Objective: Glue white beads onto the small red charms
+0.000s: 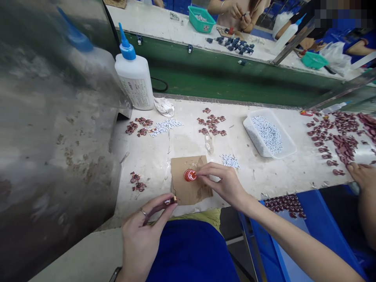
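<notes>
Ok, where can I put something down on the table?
It's bare between the cardboard and near-left brown bits, and between the tub and brown rows. It's crowded at the brown pile, far right, and beside the bottle and rag.

Pinched dark piece (171,201), apparently partly hidden

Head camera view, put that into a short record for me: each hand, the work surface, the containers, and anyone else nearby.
Left hand: the left hand pinches a small dark piece
Right hand: the right hand, fingertips at the edge of a small red dish; whether they grip anything is unclear
Under dish: brown cardboard
Tub: translucent tub holding small white-and-blue bits
Bottle: white bottle, blue cap, upright
Nearby: another person's hand at the right edge
</notes>
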### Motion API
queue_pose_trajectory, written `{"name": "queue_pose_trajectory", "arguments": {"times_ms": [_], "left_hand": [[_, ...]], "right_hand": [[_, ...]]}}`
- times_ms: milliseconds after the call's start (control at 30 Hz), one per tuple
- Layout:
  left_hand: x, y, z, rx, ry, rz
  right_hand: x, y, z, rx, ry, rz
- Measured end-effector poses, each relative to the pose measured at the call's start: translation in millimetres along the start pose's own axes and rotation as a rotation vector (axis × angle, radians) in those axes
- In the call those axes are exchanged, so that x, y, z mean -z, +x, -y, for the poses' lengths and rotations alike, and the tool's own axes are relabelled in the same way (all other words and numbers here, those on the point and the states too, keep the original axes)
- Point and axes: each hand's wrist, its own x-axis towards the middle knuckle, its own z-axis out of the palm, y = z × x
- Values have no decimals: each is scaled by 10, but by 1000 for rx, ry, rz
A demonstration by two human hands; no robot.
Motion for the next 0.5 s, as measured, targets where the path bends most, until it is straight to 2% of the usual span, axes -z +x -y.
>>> {"name": "queue_pose_trajectory", "arguments": {"times_ms": [100,233,367,500], "left_hand": [[-41,14,-23,-63,-9,-10],[-92,12,-117,-191,27,10],[-116,-4,-215,-290,73,21],[-111,-14,-240,-319,91,46]], "right_hand": [[7,-12,68,-14,60,-53],[-6,-62,294,-50,243,-104],[-48,-134,516,-42,389,-93],[-69,-188,605,-25,422,-49]]}}
